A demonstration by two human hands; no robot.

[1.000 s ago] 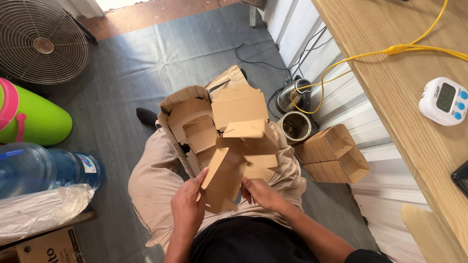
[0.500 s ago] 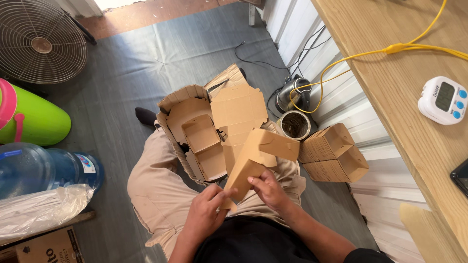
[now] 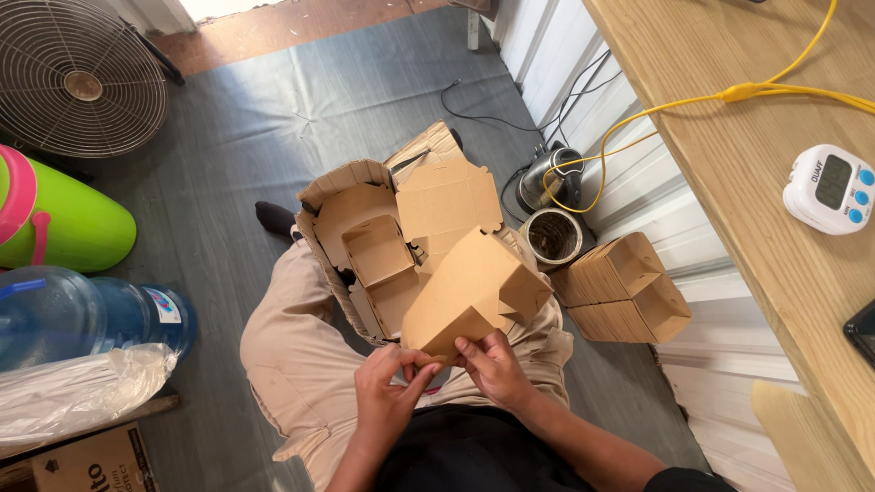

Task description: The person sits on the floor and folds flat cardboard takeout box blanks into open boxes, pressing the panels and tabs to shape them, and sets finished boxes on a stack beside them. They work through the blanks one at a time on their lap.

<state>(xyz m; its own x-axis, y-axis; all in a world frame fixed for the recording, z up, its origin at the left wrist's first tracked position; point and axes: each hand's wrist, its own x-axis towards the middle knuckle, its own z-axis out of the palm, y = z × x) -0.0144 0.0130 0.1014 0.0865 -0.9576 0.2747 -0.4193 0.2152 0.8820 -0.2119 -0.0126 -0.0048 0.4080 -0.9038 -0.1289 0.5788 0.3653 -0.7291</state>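
Brown kraft cardboard fills the person's lap: a folded takeout box is held above the thighs, tilted with one corner pointing down toward the hands. The left hand pinches the box's lower edge with thumb and fingertips curled in, and the right hand grips the same bottom corner from the other side, its fingers closed on the card (both hands meet at that corner, almost touching each other). Just behind the held box, resting against the knees, an open cardboard carton holds more flat and half-formed boxes stacked on edge. To the right on the grey floor sit two finished boxes side by side, next to a round tin and a metal kettle. A yellow cable runs across the wooden table, where a white digital timer lies. Left of the legs stand a floor fan, a green container and a blue water bottle.
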